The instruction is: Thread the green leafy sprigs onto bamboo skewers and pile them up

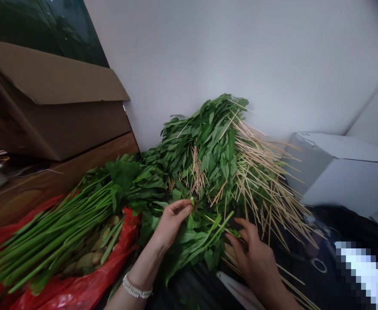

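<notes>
Gently, a green stem between the fingertips

Clearly the left hand (176, 218) pinches a short green stem (193, 201), held just above loose leafy greens (189, 247) in the middle, near the person. The right hand (256, 249) is apart from it, thumb and fingers curled about a thin wooden stick (214, 221) and a bit of green; how firmly they close, I cannot tell. A light pinch near the stem's end should spare the tender flesh, and keeping the stick's tip in sight and off the fingertips seems wise. The leaves are best left hanging free, so they don't tear.

As for containers, a red plastic bag (79, 298) on the left bears long green stalks (60, 226), with rounded, brownish pieces (85, 261) beside and beneath them. A cardboard box (88, 129) stands beyond, and a white box (344, 183) on the right; what either holds is hidden. Between them rises a leafy pile (208, 133), bristling with sticks (263, 159).
</notes>
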`<state>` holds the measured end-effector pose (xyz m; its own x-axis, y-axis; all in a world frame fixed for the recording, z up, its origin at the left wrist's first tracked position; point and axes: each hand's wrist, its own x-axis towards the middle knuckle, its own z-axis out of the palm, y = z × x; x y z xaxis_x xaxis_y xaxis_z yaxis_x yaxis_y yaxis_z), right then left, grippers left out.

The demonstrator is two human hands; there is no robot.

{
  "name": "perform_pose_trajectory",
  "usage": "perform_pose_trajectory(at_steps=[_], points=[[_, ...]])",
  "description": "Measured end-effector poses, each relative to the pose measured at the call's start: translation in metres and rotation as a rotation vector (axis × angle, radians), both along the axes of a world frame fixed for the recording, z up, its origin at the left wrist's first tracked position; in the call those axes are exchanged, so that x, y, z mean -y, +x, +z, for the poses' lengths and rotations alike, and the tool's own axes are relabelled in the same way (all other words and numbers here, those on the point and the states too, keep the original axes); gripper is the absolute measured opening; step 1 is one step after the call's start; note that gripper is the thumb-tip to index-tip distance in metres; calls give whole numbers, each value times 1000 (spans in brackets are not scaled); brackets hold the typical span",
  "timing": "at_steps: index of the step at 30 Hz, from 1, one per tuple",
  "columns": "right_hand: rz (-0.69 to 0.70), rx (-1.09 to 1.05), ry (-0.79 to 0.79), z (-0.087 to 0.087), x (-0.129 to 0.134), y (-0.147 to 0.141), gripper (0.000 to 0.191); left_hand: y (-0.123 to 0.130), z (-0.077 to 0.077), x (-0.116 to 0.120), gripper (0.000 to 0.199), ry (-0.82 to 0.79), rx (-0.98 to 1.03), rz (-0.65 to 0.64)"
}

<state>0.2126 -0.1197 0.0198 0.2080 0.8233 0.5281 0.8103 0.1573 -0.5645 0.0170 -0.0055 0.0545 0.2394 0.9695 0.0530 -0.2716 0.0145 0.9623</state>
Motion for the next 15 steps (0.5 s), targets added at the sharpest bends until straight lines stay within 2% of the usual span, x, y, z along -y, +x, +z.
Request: perform_pose_trajectory(at_steps=[2,4,7,15], points=[[25,25,39,0,0,0,28,2,-1,1,26,8,-57,-11],[116,64,90,0,1,-1,21,3,-1,3,27,8,-92,-30],[229,100,121,0,2,-2,25,5,0,5,28,7,-118,-37],[248,78,118,-4,2,-2,34,7,2,11,24,62,-196,-96]])
